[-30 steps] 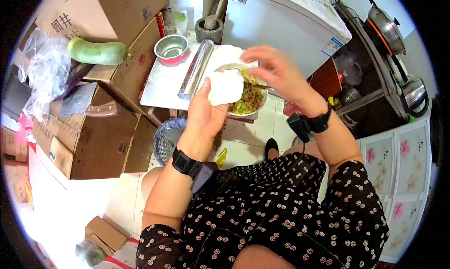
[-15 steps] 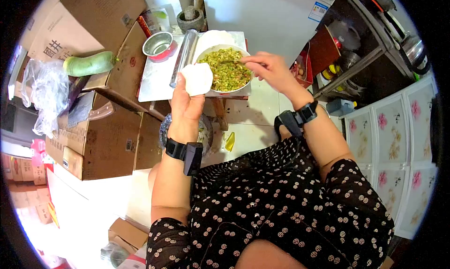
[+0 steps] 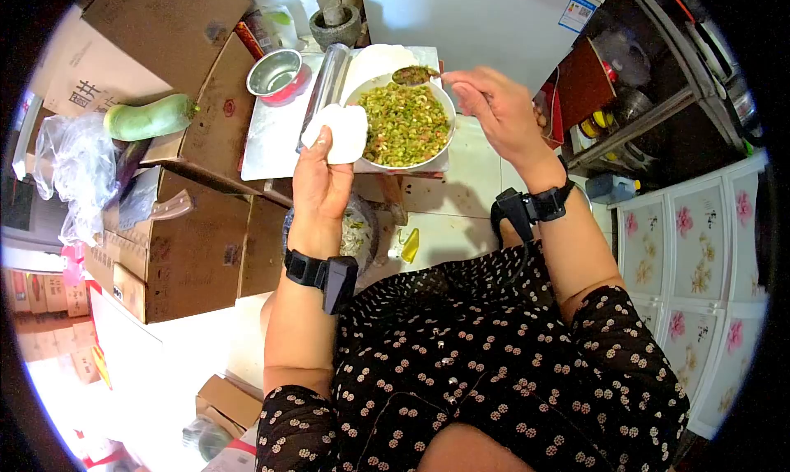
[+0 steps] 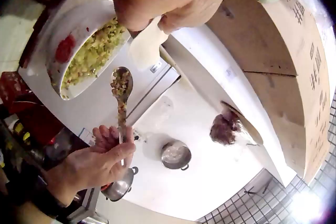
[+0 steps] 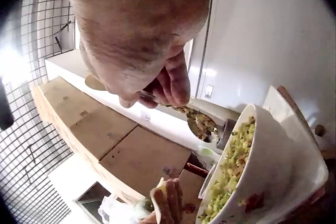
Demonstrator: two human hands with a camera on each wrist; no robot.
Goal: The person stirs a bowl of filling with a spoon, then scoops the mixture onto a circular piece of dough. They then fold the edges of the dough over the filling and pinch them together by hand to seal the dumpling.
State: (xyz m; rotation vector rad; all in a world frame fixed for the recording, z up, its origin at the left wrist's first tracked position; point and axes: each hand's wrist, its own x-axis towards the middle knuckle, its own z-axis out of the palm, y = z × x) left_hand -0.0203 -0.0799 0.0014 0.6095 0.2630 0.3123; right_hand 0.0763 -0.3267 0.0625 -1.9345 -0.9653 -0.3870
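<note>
My left hand [image 3: 323, 180] pinches a round white dough wrapper [image 3: 337, 132] between thumb and fingers, just left of the filling bowl. A white bowl [image 3: 449, 132] is heaped with chopped green and brown filling [image 3: 403, 122]. My right hand [image 3: 498, 114] grips the handle of a metal spoon [image 4: 121, 85], which carries a load of filling above the bowl's far rim. In the right wrist view the right hand [image 5: 142, 40] covers most of the spoon handle. More white wrappers [image 3: 383, 59] lie behind the bowl.
A rolling pin-like shiny cylinder [image 3: 326, 89] and a steel bowl [image 3: 276, 74] share the small board [image 3: 262, 155]. Cardboard boxes [image 3: 185, 258] stand at left, bearing a green gourd [image 3: 151, 117] and a knife [image 3: 171, 205]. A white freezer [image 3: 469, 19] stands behind; a basin [image 3: 362, 229] sits below.
My right hand reached to the spoon in the bowl, took hold of it and lifted it out with filling. The left hand moved leftward with the wrapper, away from over the bowl.
</note>
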